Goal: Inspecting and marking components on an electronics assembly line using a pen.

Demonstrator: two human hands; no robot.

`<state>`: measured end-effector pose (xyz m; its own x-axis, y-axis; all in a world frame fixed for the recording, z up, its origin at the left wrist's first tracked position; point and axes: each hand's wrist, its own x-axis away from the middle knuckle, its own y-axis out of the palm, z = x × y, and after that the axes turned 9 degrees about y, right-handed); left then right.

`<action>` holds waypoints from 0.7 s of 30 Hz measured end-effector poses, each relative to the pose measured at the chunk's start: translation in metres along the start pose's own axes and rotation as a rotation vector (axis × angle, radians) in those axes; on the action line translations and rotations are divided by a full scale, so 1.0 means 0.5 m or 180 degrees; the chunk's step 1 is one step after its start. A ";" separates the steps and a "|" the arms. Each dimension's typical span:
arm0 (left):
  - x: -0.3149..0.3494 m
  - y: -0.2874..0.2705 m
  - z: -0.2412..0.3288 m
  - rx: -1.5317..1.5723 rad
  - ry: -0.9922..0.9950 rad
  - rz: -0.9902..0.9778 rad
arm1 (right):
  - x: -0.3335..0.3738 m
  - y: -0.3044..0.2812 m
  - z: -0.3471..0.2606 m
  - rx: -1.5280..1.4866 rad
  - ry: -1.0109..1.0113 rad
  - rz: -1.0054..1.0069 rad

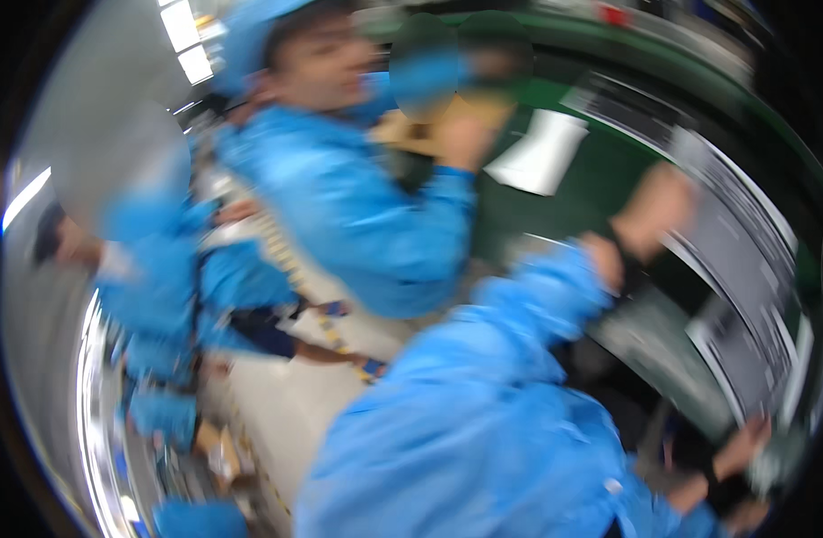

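Observation:
A long grey flat panel [739,238] with pale edges lies at the right, over a green work surface. My left hand [660,208], with a black band at the wrist, is at the panel's left edge; motion smears its fingers, so their grip does not show. Lower right, my right hand [741,448] also wears a black band. Its fingers look bent around the near end of the panel. Both my arms are in blue sleeves. The whole view is blurred.
A co-worker in blue [348,206] stands at the far left of the bench, hands by a tan piece [407,134]. Between us a white sheet [541,152] lies on the green surface [510,224]. More people in blue [151,296] are farther left, beside a pale floor with striped tape.

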<state>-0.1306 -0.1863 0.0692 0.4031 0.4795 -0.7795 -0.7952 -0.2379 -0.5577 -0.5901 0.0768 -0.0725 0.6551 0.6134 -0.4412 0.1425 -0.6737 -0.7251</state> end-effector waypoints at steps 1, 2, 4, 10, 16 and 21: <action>0.001 -0.060 -0.021 0.0219 -0.0947 -0.0298 | 0.018 -0.012 -0.090 -0.0225 0.0563 -0.0169; 0.013 -0.100 -0.038 0.0537 -0.1667 -0.0409 | 0.031 0.019 -0.094 -0.0518 0.0669 -0.0099; 0.091 -0.114 -0.149 0.1356 -0.2300 0.0330 | 0.039 0.001 -0.165 -0.0422 0.0680 0.0047; 0.183 -0.097 -0.222 0.0867 -0.2931 -0.0321 | 0.053 -0.026 -0.171 -0.0245 0.0632 0.0310; 0.192 -0.115 -0.131 -0.0884 -0.2407 -0.1295 | 0.048 -0.032 -0.147 -0.0689 0.0717 0.0272; 0.245 -0.175 0.047 -0.0843 -0.1341 -0.1034 | 0.046 -0.048 -0.132 -0.1864 0.0565 0.0633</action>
<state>-0.0225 -0.0869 0.0293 0.3494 0.8442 -0.4066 -0.4994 -0.1994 -0.8431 -0.5295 0.0801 -0.0304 0.8163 0.4099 -0.4069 0.3544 -0.9118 -0.2077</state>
